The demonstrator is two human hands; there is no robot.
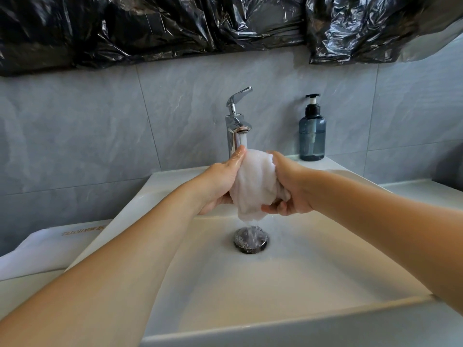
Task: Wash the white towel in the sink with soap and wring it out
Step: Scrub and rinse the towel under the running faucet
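Note:
A bunched, wet white towel (255,186) hangs between both hands above the white sink (288,284). My left hand (220,184) grips its left side and my right hand (290,186) grips its right side, fingers curled under the cloth. Water runs from the chrome tap (236,126) onto the top of the towel and drips off its lower end onto the metal drain (250,240). A blue pump bottle of soap (312,136) stands on the sink's back right corner.
A folded white cloth with gold lettering (50,246) lies on the counter left of the sink. Black plastic sheeting (175,26) hangs across the grey tiled wall above the tap. A ledge (426,191) runs right of the basin.

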